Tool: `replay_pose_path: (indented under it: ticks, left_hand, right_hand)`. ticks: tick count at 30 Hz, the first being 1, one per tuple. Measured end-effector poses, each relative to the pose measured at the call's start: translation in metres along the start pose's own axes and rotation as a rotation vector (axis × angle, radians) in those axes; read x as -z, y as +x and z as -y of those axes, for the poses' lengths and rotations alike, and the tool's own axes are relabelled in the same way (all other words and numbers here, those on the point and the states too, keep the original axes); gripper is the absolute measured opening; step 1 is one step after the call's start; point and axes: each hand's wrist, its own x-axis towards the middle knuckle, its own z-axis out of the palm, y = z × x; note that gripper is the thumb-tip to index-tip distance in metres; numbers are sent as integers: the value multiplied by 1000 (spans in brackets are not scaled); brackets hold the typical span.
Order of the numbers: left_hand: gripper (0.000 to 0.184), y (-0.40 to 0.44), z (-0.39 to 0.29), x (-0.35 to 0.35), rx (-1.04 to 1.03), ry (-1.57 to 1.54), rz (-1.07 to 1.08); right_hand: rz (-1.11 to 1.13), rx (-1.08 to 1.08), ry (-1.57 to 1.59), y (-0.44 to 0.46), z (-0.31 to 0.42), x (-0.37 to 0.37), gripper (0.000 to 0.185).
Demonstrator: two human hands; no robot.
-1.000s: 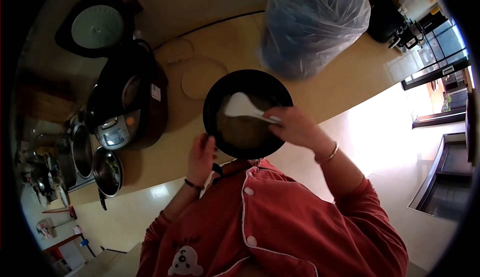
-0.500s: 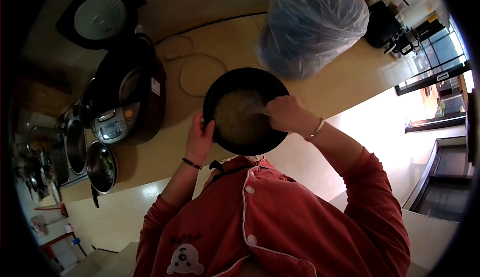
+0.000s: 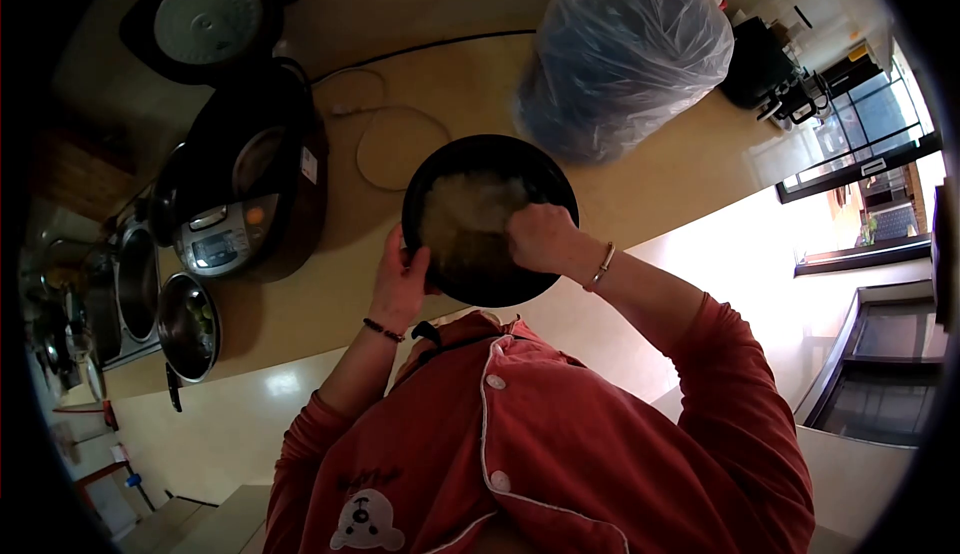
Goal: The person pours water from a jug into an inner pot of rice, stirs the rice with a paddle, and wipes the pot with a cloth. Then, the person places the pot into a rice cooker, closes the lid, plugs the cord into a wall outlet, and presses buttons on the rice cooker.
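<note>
A round black inner pot (image 3: 555, 179) sits at the counter's front edge, close to my body. Pale, grainy food that looks like cooked rice (image 3: 460, 219) fills its bottom, blurred by motion or steam. My left hand (image 3: 402, 282) grips the pot's left rim, thumb toward the inside. Over the pot's right half is my right hand (image 3: 545, 242), closed in a fist and reaching down inside; whatever it holds is hidden or blurred. The rice cooker (image 3: 260, 184) stands to the left with its lid (image 3: 208, 19) raised.
A large clear plastic bag (image 3: 630, 64) with dark contents stands behind the pot to the right. A white cord (image 3: 400, 109) loops across the counter (image 3: 480, 74). At left are a metal bowl (image 3: 190, 329), a knife handle (image 3: 174, 389) and a sink (image 3: 138, 279).
My right hand has shifted left and slightly down within the pot, and the pale food has moved toward the far side. My left hand keeps its hold on the rim.
</note>
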Motion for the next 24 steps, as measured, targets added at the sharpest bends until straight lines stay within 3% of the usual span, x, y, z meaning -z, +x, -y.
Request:
replay_pose_path:
  ticks: [4,7,10,12,16,18,23,24]
  left_hand:
    - [42,0,4,1,-40,0,27]
    - [39,-3,6,-5,-55,-82,-32]
    - [43,-6,4,-11,-38,-70,-80]
    - [48,-10,5,-15,-33,-122,-73]
    - [59,-18,5,-13,-63,-120,-4]
    - [61,-18,6,-9,-74,-92,33]
    - [63,-14,2,-11,-59,-65,77]
    - [64,-9,13,-11,-165,-83,50]
  right_hand:
    - [-10,-22,-110,0,-11,19,19]
    - [72,79,-248,-9,-12,43,18]
    - [205,108,-323,-13,-14,54,18]
    - [357,-14,-216,-15,-20,60,17]
    - [173,138,-249,-31,-37,71,14]
    - [86,197,-503,-52,-25,96,12]
    - [101,258,-705,-48,2,104,11]
    - [142,280,-723,-39,2,99,12]
